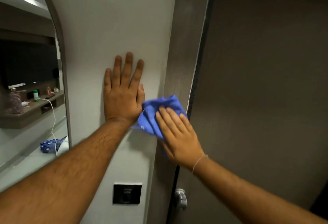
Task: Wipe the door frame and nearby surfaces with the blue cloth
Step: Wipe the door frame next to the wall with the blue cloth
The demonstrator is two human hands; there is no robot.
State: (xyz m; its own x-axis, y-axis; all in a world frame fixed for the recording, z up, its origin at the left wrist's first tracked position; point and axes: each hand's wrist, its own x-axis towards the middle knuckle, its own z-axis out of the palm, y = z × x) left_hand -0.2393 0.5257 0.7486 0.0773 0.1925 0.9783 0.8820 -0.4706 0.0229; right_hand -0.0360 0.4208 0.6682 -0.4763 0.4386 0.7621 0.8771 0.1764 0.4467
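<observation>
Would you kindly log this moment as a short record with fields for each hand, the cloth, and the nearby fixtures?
left hand: flat, fingers spread, palm pressed on the pale grey wall
right hand: flat, pressing the crumpled blue cloth against the grey-brown wooden door frame
cloth position: over the frame's edge, beside the left thumb
door: dark brown, right of the frame
below: black square wall switch; silver door handle
left: arched mirror
</observation>
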